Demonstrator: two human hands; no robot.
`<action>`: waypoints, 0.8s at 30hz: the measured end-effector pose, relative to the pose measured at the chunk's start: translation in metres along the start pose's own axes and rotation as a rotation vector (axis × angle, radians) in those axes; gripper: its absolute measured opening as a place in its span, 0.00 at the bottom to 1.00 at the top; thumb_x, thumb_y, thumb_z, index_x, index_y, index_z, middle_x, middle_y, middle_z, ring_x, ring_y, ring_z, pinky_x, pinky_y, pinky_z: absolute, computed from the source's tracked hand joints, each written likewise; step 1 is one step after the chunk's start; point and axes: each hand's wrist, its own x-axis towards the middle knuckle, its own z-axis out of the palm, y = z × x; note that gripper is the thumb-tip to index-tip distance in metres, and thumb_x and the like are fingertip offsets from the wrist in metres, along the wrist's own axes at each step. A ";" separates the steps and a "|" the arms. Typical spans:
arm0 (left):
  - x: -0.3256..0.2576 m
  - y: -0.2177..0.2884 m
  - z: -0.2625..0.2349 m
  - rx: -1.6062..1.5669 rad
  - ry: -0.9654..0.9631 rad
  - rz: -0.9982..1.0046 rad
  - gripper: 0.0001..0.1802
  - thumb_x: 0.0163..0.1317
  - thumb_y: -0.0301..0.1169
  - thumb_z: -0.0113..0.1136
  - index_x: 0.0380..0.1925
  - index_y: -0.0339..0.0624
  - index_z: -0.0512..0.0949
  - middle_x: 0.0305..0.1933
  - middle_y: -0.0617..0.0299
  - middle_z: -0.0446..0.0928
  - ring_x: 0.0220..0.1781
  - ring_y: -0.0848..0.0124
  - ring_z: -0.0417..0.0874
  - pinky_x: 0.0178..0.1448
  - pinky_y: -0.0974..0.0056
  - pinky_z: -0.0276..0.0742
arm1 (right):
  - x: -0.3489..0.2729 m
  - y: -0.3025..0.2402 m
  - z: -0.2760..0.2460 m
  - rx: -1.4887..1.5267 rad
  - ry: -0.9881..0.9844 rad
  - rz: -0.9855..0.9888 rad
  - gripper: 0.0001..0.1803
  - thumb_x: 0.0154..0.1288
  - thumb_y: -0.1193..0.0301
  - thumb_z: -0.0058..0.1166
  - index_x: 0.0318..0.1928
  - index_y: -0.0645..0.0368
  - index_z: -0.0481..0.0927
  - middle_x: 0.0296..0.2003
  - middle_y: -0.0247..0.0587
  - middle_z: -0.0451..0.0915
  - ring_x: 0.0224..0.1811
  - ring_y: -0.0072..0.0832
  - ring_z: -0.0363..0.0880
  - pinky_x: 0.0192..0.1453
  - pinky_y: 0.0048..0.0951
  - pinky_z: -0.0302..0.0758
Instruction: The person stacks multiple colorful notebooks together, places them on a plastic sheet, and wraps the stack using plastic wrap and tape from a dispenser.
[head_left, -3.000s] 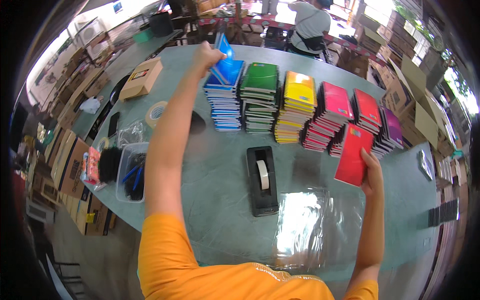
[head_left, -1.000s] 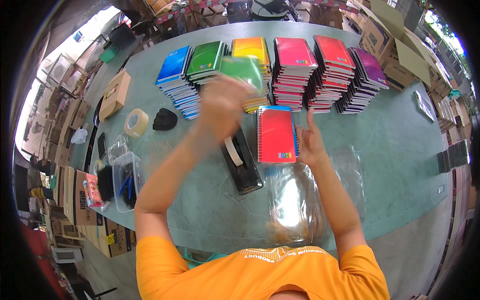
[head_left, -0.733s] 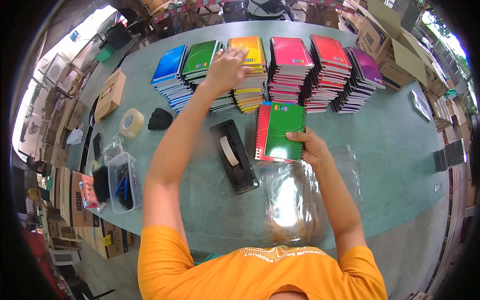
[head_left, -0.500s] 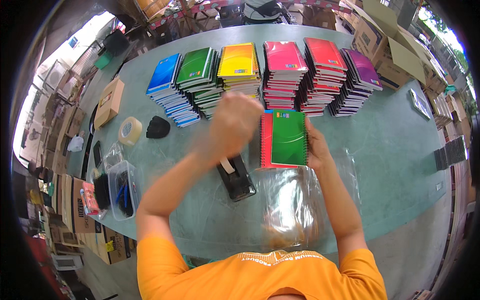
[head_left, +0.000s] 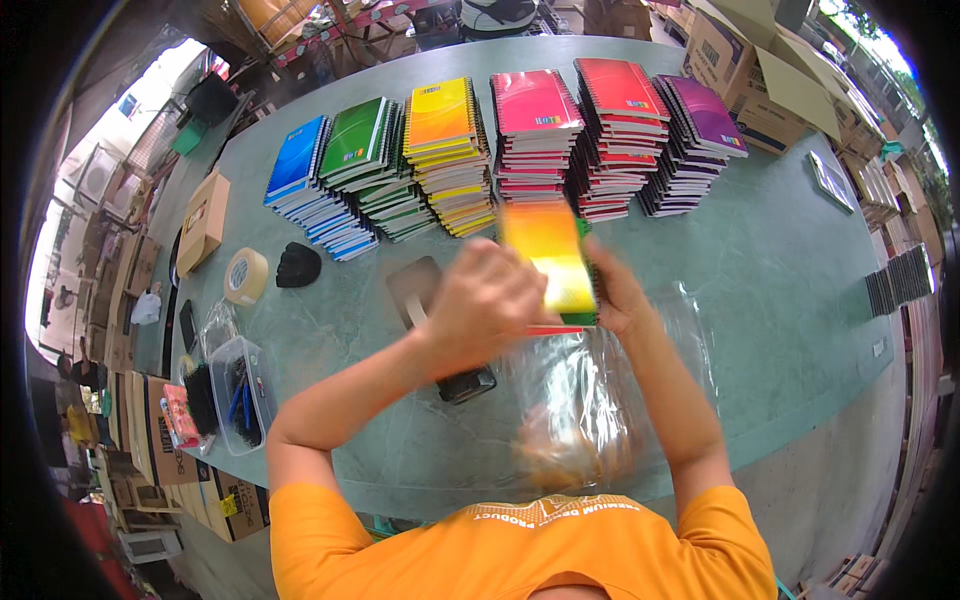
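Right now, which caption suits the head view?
Left hand holds yellow notebook over green notebook at right hand; six notebook stacks beyond.

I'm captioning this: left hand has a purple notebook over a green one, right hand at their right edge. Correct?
Not quite: the head view shows the left hand with a yellow notebook, not purple. The green notebook and the right hand at their right edge are correct.

Clear tub (head_left: 262, 395) — blue items (head_left: 238, 405) inside, pink packet (head_left: 180, 412) nearby, open carton (head_left: 780, 103) upper right
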 end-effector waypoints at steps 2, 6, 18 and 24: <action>0.025 -0.004 0.012 0.015 0.087 -0.029 0.20 0.54 0.45 0.59 0.36 0.39 0.75 0.35 0.56 0.76 0.41 0.60 0.76 0.51 0.57 0.67 | -0.002 0.004 -0.015 -0.237 -0.017 0.025 0.21 0.59 0.70 0.57 0.52 0.63 0.70 0.46 0.44 0.78 0.44 0.32 0.80 0.49 0.35 0.77; 0.081 -0.094 0.045 0.230 0.327 -0.159 0.23 0.55 0.46 0.58 0.39 0.37 0.77 0.43 0.52 0.77 0.47 0.57 0.76 0.55 0.55 0.66 | -0.005 0.017 -0.009 -0.364 0.064 0.067 0.22 0.59 0.69 0.58 0.52 0.64 0.69 0.47 0.43 0.77 0.45 0.32 0.79 0.50 0.35 0.77; 0.077 -0.099 0.032 0.054 0.498 -0.083 0.17 0.42 0.15 0.55 0.35 0.41 0.76 0.34 0.57 0.75 0.38 0.58 0.75 0.43 0.58 0.70 | -0.023 -0.004 -0.039 -0.112 0.160 0.102 0.25 0.64 0.62 0.51 0.56 0.65 0.67 0.51 0.48 0.75 0.51 0.38 0.76 0.57 0.39 0.72; 0.086 -0.096 0.033 0.296 0.642 -0.159 0.13 0.44 0.21 0.57 0.33 0.46 0.76 0.30 0.63 0.72 0.37 0.63 0.73 0.40 0.59 0.65 | -0.024 -0.006 -0.038 -0.117 0.197 0.135 0.24 0.65 0.63 0.50 0.56 0.65 0.67 0.51 0.49 0.76 0.51 0.37 0.77 0.57 0.38 0.72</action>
